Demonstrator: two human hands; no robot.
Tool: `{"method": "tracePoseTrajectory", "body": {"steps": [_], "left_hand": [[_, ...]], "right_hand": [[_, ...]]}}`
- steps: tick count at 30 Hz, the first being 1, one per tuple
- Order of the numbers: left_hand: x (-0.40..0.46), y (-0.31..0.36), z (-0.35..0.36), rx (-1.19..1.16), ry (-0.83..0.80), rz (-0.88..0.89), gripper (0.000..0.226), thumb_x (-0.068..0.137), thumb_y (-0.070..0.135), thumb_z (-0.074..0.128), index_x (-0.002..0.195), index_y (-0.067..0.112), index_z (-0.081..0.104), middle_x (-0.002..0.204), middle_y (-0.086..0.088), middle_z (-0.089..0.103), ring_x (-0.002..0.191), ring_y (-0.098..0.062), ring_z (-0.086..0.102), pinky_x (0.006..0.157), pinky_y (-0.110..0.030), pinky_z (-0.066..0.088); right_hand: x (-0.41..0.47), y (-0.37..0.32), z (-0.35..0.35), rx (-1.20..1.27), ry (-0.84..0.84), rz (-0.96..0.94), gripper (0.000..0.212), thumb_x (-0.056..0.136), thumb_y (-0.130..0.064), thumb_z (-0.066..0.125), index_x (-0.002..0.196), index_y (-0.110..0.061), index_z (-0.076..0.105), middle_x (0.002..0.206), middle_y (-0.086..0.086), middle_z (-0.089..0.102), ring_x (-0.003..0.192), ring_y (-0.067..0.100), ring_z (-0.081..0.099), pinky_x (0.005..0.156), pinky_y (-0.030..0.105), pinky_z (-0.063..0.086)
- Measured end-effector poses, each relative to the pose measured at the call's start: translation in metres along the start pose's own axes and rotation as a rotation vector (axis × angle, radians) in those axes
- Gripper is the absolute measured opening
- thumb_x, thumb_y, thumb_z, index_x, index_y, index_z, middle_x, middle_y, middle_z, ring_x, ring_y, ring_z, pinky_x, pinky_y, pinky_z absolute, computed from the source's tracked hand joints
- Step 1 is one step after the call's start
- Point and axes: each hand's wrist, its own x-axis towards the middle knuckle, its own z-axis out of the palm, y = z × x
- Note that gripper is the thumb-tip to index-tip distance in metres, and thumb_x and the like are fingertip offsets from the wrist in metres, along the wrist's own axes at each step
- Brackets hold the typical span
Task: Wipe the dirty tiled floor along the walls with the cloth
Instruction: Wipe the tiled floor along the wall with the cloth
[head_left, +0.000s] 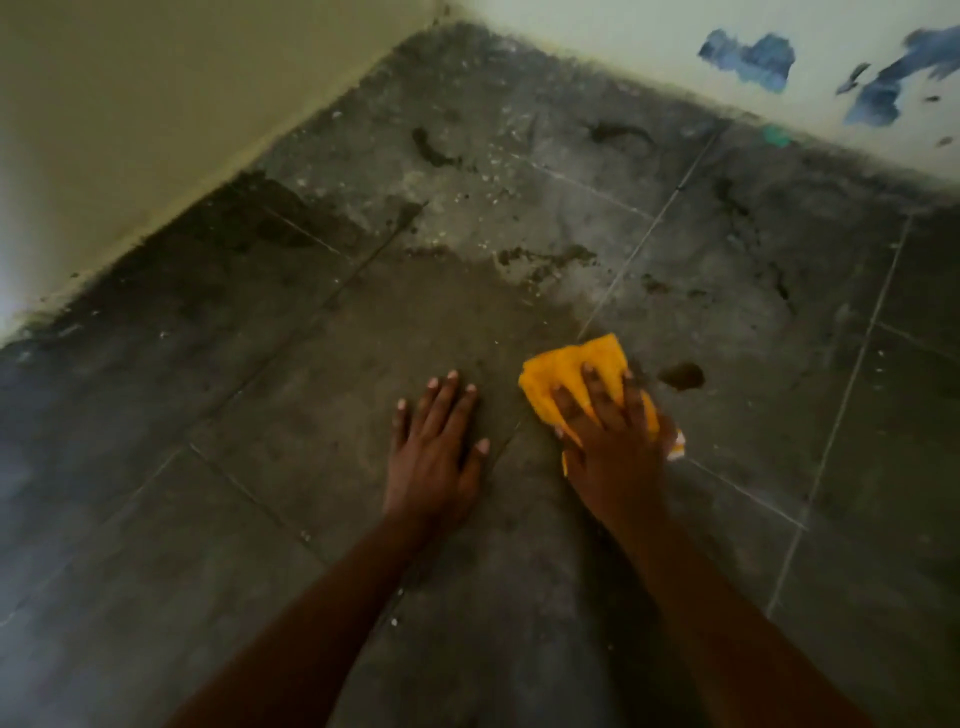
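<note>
Grey tiles: the tiled floor (218, 519) fills the view, dull with a dusty film and crossed by pale grout lines; both forearms reach over it from the near edge.
Left hand: the left hand (434, 452) lies flat on the floor, fingers straight and slightly spread, holding nothing; it sits just left of the cloth, apart from it.
Right hand: the right hand (613, 431) presses down on the cloth, fingers spread over its top; whether any fingertip curls into the fabric cannot be told.
Cloth: the yellow cloth (566, 364) is crumpled on the floor under the right hand, one corner jutting out beyond the fingertips.
Dark spot: a small dark blot (681, 375) marks the tile just right of the cloth.
Dirt: beyond the cloth, dark smears and pale crumbs (483, 176) scatter over a lighter, dusty patch.
Left wall: a yellowish wall (156, 104) stands far left of the cloth, grime dark along its foot.
Far wall: a pale wall (623, 31) beyond the cloth bears blue patches (753, 60).
</note>
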Motion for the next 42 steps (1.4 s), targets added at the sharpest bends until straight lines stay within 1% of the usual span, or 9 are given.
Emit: {"method": "tracePoseTrajectory", "body": {"steps": [4,8,15,22,25,29,32,36,42], "left_hand": [[0.005,0.015,0.007,0.139,0.017,-0.040,0.069,0.102,0.057,0.030,0.166,0.034,0.024,0.177,0.006,0.009,0.164,-0.018,0.004,0.131,-0.053,0.006],[0.005,0.013,0.011,0.138,0.021,-0.045,0.068,0.102,0.057,0.030,0.166,0.034,0.024,0.177,0.006,0.009,0.164,-0.018,0.005,0.131,-0.053,0.004],[0.004,0.016,0.007,0.131,-0.007,-0.054,0.069,0.102,0.059,0.029,0.166,0.034,0.024,0.177,0.007,0.008,0.164,-0.017,0.003,0.131,-0.053,0.004],[0.007,0.013,0.011,0.142,0.012,-0.051,0.068,0.103,0.058,0.029,0.167,0.036,0.020,0.177,0.008,0.005,0.164,-0.015,-0.001,0.131,-0.052,0.001],[0.004,0.011,0.011,0.137,0.017,-0.044,0.068,0.103,0.058,0.028,0.167,0.035,0.021,0.177,0.008,0.006,0.164,-0.015,0.000,0.131,-0.053,0.004],[0.005,0.019,0.004,0.124,0.022,-0.060,0.069,0.102,0.058,0.028,0.166,0.033,0.026,0.177,0.008,0.009,0.164,-0.017,0.004,0.131,-0.055,0.007],[0.005,0.022,0.004,0.130,0.025,-0.057,0.068,0.103,0.057,0.029,0.166,0.033,0.025,0.177,0.007,0.009,0.164,-0.017,0.004,0.131,-0.055,0.006],[0.006,0.019,0.009,0.138,0.037,-0.053,0.067,0.103,0.054,0.034,0.166,0.032,0.027,0.177,0.005,0.013,0.164,-0.020,0.008,0.131,-0.055,0.005],[0.004,0.019,0.006,0.116,0.030,-0.062,0.068,0.102,0.055,0.032,0.165,0.031,0.028,0.177,0.005,0.013,0.164,-0.019,0.009,0.130,-0.057,0.008]], "right_hand": [[-0.040,0.033,-0.010,-0.035,-0.052,0.098,0.058,0.098,-0.062,0.035,0.156,-0.058,0.026,0.174,-0.009,0.014,0.158,0.035,0.015,0.112,0.072,0.020],[0.017,0.035,-0.004,0.015,-0.009,0.310,0.058,0.099,-0.067,0.035,0.153,-0.066,0.013,0.175,-0.009,0.003,0.159,0.040,-0.009,0.110,0.083,0.005],[-0.020,0.048,-0.012,0.000,-0.060,0.256,0.061,0.096,-0.067,0.034,0.154,-0.065,0.016,0.174,-0.015,0.006,0.159,0.032,0.013,0.112,0.072,0.026],[0.052,0.072,-0.009,0.113,-0.101,0.510,0.058,0.101,-0.067,0.032,0.151,-0.070,0.003,0.173,-0.015,-0.007,0.159,0.038,-0.002,0.109,0.084,0.013],[0.067,0.059,-0.008,0.105,-0.142,0.408,0.060,0.102,-0.065,0.035,0.152,-0.069,0.002,0.174,-0.013,-0.007,0.158,0.041,-0.003,0.110,0.084,0.013],[-0.013,0.065,-0.025,0.027,-0.137,0.274,0.060,0.101,-0.064,0.038,0.153,-0.068,0.008,0.174,-0.015,0.003,0.157,0.036,0.014,0.109,0.076,0.028],[-0.045,0.105,-0.034,0.085,-0.158,0.464,0.058,0.100,-0.065,0.031,0.151,-0.071,0.004,0.173,-0.019,-0.007,0.157,0.036,0.010,0.112,0.076,0.022],[0.016,0.122,-0.024,0.156,-0.117,0.686,0.053,0.101,-0.068,0.026,0.148,-0.074,0.002,0.172,-0.019,-0.007,0.157,0.040,0.005,0.111,0.081,0.014],[-0.054,0.082,-0.023,0.099,-0.114,0.472,0.059,0.102,-0.063,0.034,0.153,-0.068,0.004,0.173,-0.017,-0.003,0.156,0.036,0.010,0.111,0.077,0.021]]}}
